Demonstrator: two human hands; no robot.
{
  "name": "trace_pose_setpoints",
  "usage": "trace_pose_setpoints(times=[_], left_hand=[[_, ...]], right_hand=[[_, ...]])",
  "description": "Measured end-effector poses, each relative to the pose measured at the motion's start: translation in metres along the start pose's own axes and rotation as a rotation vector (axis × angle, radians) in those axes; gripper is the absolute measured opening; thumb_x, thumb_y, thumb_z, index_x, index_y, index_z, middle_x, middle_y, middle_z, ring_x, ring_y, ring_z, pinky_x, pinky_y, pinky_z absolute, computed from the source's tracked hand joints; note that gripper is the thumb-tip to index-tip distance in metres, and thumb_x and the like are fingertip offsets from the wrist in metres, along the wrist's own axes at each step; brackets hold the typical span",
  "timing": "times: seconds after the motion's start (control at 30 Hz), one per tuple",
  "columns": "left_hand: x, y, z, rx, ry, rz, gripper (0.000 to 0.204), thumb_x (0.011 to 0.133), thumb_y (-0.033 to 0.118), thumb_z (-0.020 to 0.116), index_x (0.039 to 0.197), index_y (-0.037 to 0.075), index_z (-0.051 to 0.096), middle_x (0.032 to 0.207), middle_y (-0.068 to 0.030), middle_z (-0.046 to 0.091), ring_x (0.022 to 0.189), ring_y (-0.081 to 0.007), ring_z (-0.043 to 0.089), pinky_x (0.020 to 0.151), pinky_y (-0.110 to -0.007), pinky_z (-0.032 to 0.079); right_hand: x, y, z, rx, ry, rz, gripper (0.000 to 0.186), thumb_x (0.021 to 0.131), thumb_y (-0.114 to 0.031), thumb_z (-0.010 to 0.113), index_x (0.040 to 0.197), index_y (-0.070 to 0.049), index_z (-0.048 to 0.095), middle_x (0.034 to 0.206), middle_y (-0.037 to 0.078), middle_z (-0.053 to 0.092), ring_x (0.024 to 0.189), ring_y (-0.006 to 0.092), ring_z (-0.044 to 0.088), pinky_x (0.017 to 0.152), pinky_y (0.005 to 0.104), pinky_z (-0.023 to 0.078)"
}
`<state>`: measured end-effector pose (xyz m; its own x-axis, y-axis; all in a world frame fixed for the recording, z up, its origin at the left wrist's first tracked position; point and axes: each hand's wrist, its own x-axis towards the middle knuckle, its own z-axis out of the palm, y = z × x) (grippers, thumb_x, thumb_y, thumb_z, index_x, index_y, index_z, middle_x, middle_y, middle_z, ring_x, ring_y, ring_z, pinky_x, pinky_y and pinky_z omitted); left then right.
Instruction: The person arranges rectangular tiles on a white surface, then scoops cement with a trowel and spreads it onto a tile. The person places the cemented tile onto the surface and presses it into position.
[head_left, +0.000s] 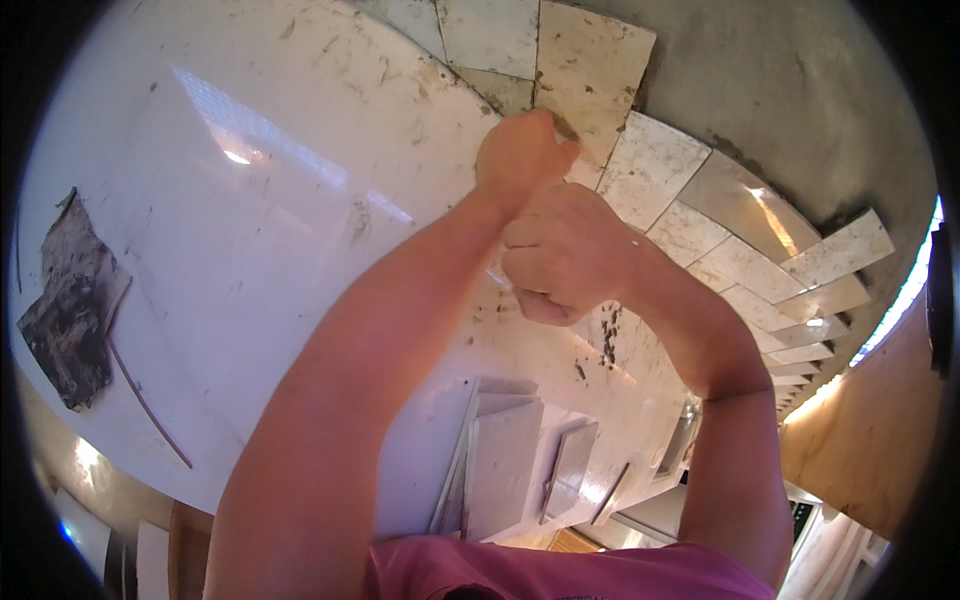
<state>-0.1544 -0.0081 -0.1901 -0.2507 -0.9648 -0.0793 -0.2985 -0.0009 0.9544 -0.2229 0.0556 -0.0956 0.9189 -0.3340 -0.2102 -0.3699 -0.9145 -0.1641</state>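
Note:
My left hand [525,155] reaches to the cream tiles on the wall, against the worktop's far edge. Its fingers curl down and are mostly hidden; a small dark patch shows beside the thumb, and I cannot make out what it is. Just nearer, my right hand [570,255] is closed in a fist, with nothing sticking out of it. The fist overlaps the left wrist in view; whether they touch is unclear. A stained cream tile [590,70] rises beyond the left hand, and a marbled tile [655,165] adjoins it on the right.
Loose tiles [505,465] stand stacked on the white worktop [300,250] near me, with another tile [570,470] beside them. Dark crumbs [610,335] lie right of centre. A torn, dirty dark sheet [75,310] and a thin stick [145,400] lie at left. Bare grey wall [770,70] extends above the stepped tiles.

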Motion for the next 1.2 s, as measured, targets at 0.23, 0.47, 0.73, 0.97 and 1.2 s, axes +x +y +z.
trace_pose_setpoints(times=[0.23, 0.47, 0.73, 0.97, 1.2], left_hand=[[0.013, -0.036, -0.039, 0.045, 0.254, 0.059, 0.04, 0.087, 0.038, 0.075, 0.099, 0.001, 0.071, 0.09, -0.0201, 0.073, 0.089, -0.0384, 0.07, 0.08, -0.046, 0.055], [0.032, -0.03, -0.035, 0.159, 0.249, 0.038, 0.04, 0.086, 0.042, 0.077, 0.089, 0.002, 0.072, 0.081, -0.0157, 0.073, 0.082, -0.0347, 0.07, 0.076, -0.045, 0.055], [0.02, -0.018, -0.035, 0.293, 0.159, 0.073, 0.041, 0.09, 0.045, 0.073, 0.089, 0.005, 0.074, 0.08, -0.0151, 0.073, 0.082, -0.0352, 0.071, 0.075, -0.047, 0.055], [0.024, -0.023, -0.029, 0.227, 0.215, 0.143, 0.042, 0.092, 0.048, 0.07, 0.091, 0.005, 0.073, 0.076, -0.016, 0.07, 0.075, -0.0352, 0.069, 0.072, -0.046, 0.054], [0.025, -0.011, -0.055, 0.126, 0.788, 0.72, 0.044, 0.084, 0.035, 0.077, 0.118, 0.009, 0.066, 0.126, -0.0166, 0.062, 0.102, -0.038, 0.065, 0.084, -0.048, 0.053]], right_hand=[[-0.068, 0.016, 0.005, -0.063, 0.171, 0.171, 0.021, 0.062, -0.019, 0.066, 0.057, -0.011, 0.048, 0.061, 0.005, 0.047, 0.056, 0.0292, 0.053, 0.05, 0.0421, 0.042], [-0.093, 0.011, 0.033, -0.352, 0.18, 0.538, 0.021, 0.075, -0.018, 0.07, 0.063, -0.009, 0.055, 0.064, 0.005, 0.051, 0.058, 0.0262, 0.058, 0.051, 0.0397, 0.048], [-0.078, 0.02, 0.049, -0.139, 0.231, 0.366, 0.024, 0.073, -0.016, 0.073, 0.065, -0.009, 0.052, 0.069, 0.007, 0.053, 0.064, 0.0284, 0.056, 0.053, 0.0415, 0.044], [-0.029, 0.056, 0.048, -0.084, 0.231, 0.109, 0.024, 0.065, -0.017, 0.07, 0.057, -0.01, 0.048, 0.059, 0.004, 0.049, 0.055, 0.0276, 0.053, 0.047, 0.0421, 0.039], [-0.027, 0.093, 0.045, -0.111, 0.193, 0.083, 0.019, 0.064, -0.017, 0.067, 0.058, -0.01, 0.05, 0.059, 0.005, 0.052, 0.056, 0.0293, 0.055, 0.047, 0.0422, 0.041]])
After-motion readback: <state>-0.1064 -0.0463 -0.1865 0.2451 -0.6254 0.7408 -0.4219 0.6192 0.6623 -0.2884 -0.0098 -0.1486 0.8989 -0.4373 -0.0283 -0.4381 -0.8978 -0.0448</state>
